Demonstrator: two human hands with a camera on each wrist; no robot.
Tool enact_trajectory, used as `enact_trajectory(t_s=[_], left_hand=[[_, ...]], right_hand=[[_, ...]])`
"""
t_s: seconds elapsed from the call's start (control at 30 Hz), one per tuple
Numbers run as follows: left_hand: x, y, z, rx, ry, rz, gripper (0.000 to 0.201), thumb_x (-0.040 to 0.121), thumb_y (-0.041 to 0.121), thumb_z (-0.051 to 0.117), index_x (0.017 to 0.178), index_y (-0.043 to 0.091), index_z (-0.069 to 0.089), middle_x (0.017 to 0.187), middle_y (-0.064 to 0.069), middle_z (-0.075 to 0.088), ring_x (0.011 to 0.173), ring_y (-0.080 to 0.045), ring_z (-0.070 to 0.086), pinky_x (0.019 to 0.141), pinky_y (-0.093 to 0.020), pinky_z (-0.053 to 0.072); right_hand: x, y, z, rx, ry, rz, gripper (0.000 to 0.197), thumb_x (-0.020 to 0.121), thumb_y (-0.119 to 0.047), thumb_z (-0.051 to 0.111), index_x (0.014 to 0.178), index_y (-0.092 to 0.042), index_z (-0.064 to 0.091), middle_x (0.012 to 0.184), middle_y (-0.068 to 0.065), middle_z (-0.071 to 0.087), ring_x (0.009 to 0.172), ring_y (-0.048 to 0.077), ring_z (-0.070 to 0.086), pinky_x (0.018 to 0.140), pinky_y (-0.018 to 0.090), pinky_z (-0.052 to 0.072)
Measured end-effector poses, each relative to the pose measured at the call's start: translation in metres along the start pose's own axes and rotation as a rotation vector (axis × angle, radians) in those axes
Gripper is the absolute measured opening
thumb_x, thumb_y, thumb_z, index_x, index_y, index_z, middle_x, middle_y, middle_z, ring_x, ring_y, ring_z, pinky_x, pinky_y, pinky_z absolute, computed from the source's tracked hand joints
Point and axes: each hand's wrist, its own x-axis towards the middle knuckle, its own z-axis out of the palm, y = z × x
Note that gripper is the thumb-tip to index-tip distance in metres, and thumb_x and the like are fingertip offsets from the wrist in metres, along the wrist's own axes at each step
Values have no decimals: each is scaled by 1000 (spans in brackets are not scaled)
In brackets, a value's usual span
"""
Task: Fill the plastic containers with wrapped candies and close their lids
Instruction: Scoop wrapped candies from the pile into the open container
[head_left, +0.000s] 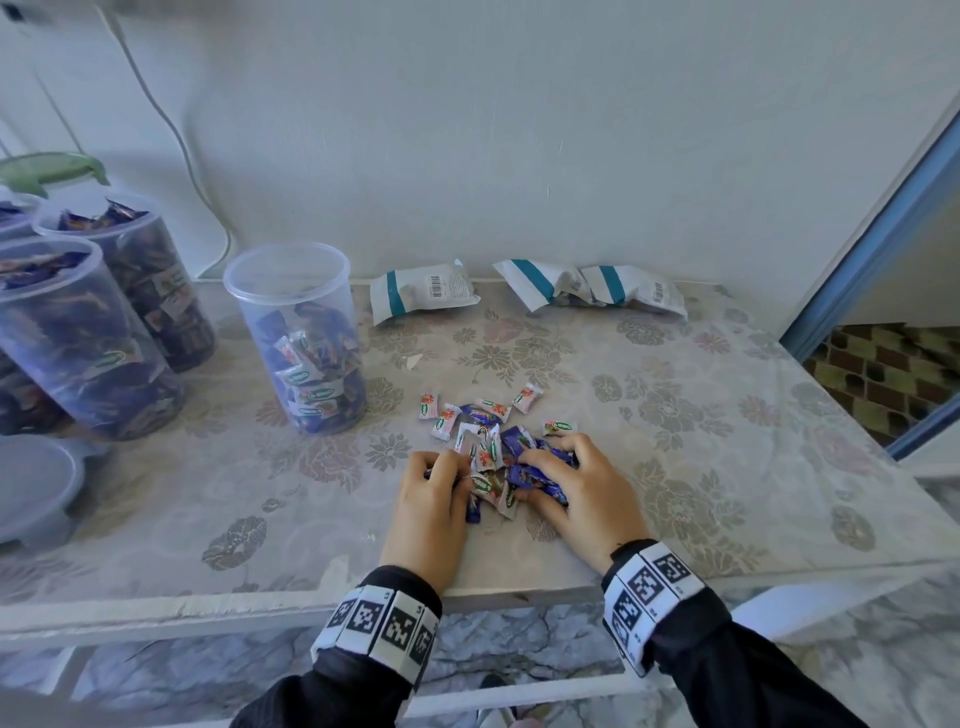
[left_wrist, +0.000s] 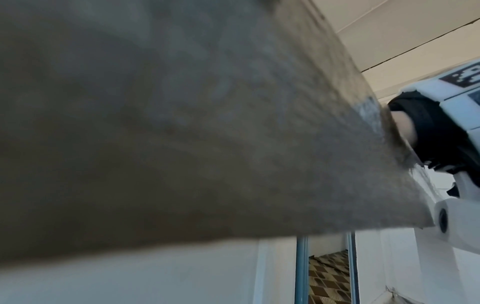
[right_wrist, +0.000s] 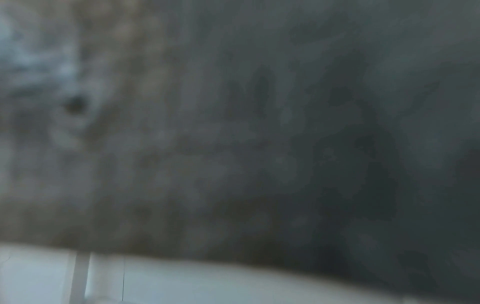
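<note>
A pile of wrapped candies (head_left: 488, 441), blue and white, lies on the flowered table top (head_left: 675, 415) in the head view. My left hand (head_left: 436, 483) curls round candies at the pile's left side. My right hand (head_left: 566, 478) curls over blue candies at its right side. A clear plastic container (head_left: 298, 332), about half full and without a lid, stands to the upper left of the pile. Both wrist views are dark and blurred against the table's edge, so neither shows fingers or candies.
Full containers (head_left: 78, 332) without lids stand at the far left, with a green lid (head_left: 49, 169) behind them and a grey lid (head_left: 31, 483) in front. Candy bags (head_left: 423, 296) (head_left: 597, 288) lie along the wall. A doorway opens on the right.
</note>
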Motion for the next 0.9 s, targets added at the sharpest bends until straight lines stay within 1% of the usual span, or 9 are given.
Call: enact_trajectory(t_s=[0.17,0.27,0.47,0.53,0.6,0.7,0.77,0.83,0.9], left_hand=[[-1,4,-4,-36,40,-7,14,80,-14,60,83,0,58,86,-4,48,67,-12,47,73,0,35],[-1,6,-9,-64,83,-20,16,78,-15,61,82,0,59,86,-4,49,75,1,46,74,3,33],[7,15,-36,-99,192,20,19,79,-14,60,82,5,59,83,-1,51,80,7,52,72,2,35],[13,25,-53,-137,230,32,17,82,-5,57,82,13,57,83,4,51,83,8,51,70,-1,38],[19,37,-78,-159,261,42,14,83,6,54,83,20,54,84,7,53,81,0,54,68,-5,41],[34,59,-122,-145,300,115,8,86,12,52,85,20,54,83,1,57,72,-14,60,63,-20,48],[52,64,-147,-75,340,177,8,86,8,52,86,16,54,84,-4,58,70,-20,59,63,-25,48],[75,62,-164,42,388,219,8,85,3,54,87,10,56,86,-5,57,74,-14,52,70,-17,44],[100,55,-173,168,431,228,8,84,-3,56,88,3,59,87,-6,53,78,-2,39,73,0,32]], right_hand=[[-1,-5,-3,30,92,70,20,76,-27,65,93,-18,72,94,6,64,63,19,65,48,20,49],[-2,-4,-6,100,179,136,20,79,-25,66,95,-15,72,92,4,62,69,7,59,54,15,46],[10,-16,-23,303,417,223,19,77,-18,67,89,-4,73,81,9,61,71,1,51,68,-4,36],[15,-21,-28,366,442,220,19,77,-18,67,89,-4,72,81,6,61,76,-1,52,69,-4,36],[20,-25,-34,439,452,236,17,78,-23,66,88,-11,72,81,1,63,77,3,55,70,0,39],[28,-34,-44,583,427,298,9,77,-36,66,86,-35,65,84,-5,67,79,7,61,70,12,47],[33,-37,-47,604,399,298,18,76,-49,63,88,-37,64,87,-5,69,80,8,63,72,16,49],[37,-40,-47,614,376,273,31,75,-53,57,91,-29,67,88,-3,69,81,7,64,72,15,50],[43,-43,-45,634,356,262,28,78,-50,62,91,-27,67,88,-3,70,81,6,64,71,13,49]])
